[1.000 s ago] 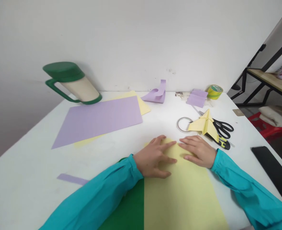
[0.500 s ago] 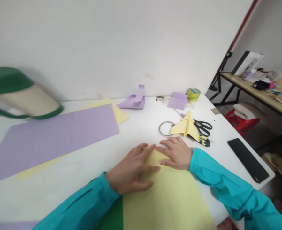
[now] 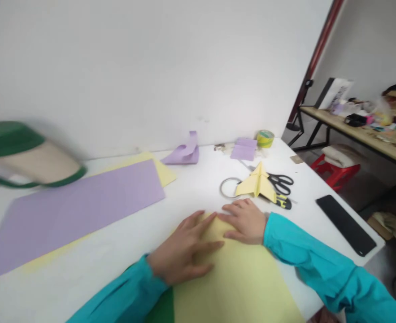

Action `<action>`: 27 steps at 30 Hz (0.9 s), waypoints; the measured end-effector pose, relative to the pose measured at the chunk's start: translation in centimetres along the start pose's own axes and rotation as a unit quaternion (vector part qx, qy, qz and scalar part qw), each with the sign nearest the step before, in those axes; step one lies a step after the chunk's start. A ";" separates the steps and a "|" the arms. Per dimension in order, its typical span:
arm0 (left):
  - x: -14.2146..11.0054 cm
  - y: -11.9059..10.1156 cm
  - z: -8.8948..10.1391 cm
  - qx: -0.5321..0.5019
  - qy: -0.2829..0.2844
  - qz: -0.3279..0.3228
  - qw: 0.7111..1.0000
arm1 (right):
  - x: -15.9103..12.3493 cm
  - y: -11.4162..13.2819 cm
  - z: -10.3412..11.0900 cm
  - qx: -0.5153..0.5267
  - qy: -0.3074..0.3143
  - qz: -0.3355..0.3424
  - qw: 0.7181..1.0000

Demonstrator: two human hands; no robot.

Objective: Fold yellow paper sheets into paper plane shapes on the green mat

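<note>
A pale yellow sheet of paper lies on the white table in front of me, over a green surface at its lower left. Across the sheet's far left part rests my left hand, fingers spread and lying flat. My right hand presses on the far right edge, its fingers stretched toward the left fingertips; the two index fingers nearly meet at the far tip of the sheet. Just beyond the right hand sits a folded yellow paper plane, on top of black-handled scissors.
Purple paper lies over yellow paper at left, near a green and beige container. Curled purple paper, a small purple piece, tape and a metal ring lie farther back. A black strip is near the right edge.
The camera view has shifted, so the table and its things sit slightly lower in the picture. Both hands remain on the yellow sheet in nearly the same pose.
</note>
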State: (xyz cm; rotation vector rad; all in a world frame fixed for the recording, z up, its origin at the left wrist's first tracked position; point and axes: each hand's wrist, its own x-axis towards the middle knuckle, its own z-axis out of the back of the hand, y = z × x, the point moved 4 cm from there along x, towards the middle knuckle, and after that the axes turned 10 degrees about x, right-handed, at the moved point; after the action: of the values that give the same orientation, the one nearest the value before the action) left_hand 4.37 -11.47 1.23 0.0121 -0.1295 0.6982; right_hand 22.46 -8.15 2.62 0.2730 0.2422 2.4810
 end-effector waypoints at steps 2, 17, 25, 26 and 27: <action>0.1 -0.1 0.2 -0.011 0.024 0.001 1.000 | -0.1 -0.1 0.0 0.008 -0.005 0.004 1.000; -0.4 -0.1 0.6 -0.033 -0.031 0.027 0.999 | -1.4 -1.2 0.3 0.039 -0.124 0.102 0.986; -2.3 5.2 4.3 0.021 -0.026 0.260 0.965 | -1.1 -0.2 0.5 0.009 -0.128 0.141 0.982; -2.6 5.8 3.9 0.015 -0.010 0.291 0.956 | -1.1 -0.2 0.5 0.010 -0.130 0.143 0.981; -2.8 6.2 3.6 0.006 0.001 0.315 0.949 | -1.1 -0.2 0.5 0.012 -0.134 0.145 0.980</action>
State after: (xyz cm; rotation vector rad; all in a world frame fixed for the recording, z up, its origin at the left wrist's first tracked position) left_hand -2.15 -8.69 4.22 -0.0193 -0.1263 1.3384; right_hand 23.59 -8.63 2.93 0.6892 0.1252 2.6899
